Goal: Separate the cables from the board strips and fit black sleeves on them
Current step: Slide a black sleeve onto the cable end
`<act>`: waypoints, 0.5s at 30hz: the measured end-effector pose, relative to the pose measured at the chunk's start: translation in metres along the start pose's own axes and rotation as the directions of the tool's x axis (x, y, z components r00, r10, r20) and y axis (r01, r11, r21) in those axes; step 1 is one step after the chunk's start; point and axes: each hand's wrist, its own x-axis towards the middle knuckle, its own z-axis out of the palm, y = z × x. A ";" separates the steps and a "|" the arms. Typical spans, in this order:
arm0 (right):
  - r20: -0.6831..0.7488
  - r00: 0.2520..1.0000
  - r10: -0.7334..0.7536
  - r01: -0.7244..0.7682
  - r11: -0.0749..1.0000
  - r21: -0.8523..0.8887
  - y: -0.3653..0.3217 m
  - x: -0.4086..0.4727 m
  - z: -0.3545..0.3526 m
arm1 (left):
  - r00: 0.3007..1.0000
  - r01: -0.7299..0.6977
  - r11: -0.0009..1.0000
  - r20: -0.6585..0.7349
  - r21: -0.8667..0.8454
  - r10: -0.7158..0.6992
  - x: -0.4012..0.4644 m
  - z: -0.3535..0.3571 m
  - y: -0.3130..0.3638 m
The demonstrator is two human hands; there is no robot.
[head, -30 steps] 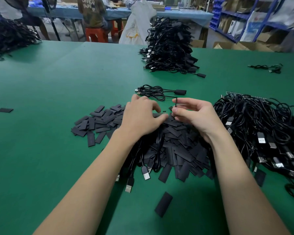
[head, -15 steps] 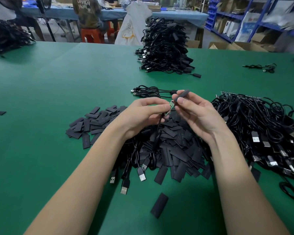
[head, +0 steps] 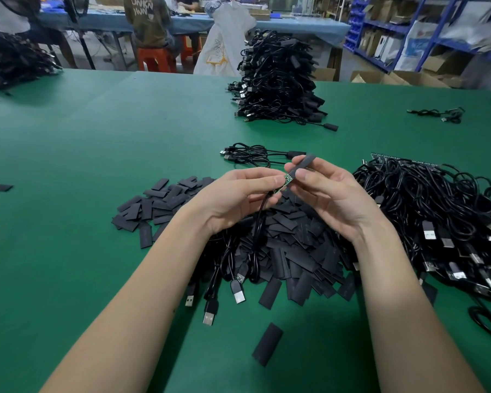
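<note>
the green table [head: 97,165] fills the frame. at centre right lies the tangle of cables on board strips [head: 437,211], still to be separated; at upper centre stands the stack of sleeved cables [head: 275,80]; below your hands spreads the heap of black sleeves [head: 289,251].

you are in the fitting step. your left hand [head: 238,197] pinches the small green circuit board [head: 287,179] at the end of one cable [head: 260,219], which hangs down into the heap. your right hand [head: 332,194] pinches a black sleeve [head: 303,163] between thumb and forefinger, just above frame centre, its lower mouth seemingly touching the board's tip.

the sleeve's long axis runs diagonally, from lower left at the board to upper right, and the board appears to lie on the same line, pointing up-right into the sleeve.

by my reading the next move calls for you to keep both aligned and slide the sleeve down-left over the board. the flat sleeve mouth may need squeezing open first, or the board's corner could catch on its edge.
</note>
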 end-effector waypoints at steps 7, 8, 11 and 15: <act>0.025 1.000 0.012 -0.011 0.997 -0.072 -0.003 -0.002 -0.001 | 0.999 -0.030 0.999 0.021 0.024 0.029 0.000 0.000 -0.003; 0.027 1.000 0.015 -0.013 0.997 -0.074 -0.004 -0.003 -0.001 | 0.999 -0.036 0.999 0.015 0.032 0.036 0.000 -0.001 -0.003; 0.037 0.999 0.015 -0.013 0.999 -0.050 -0.003 -0.004 0.000 | 0.998 -0.058 0.997 -0.012 0.044 0.059 0.000 -0.003 -0.003; 0.033 0.999 -0.020 0.023 0.996 -0.092 -0.003 -0.003 0.001 | 0.996 -0.085 0.994 -0.030 0.063 0.087 -0.001 -0.003 -0.003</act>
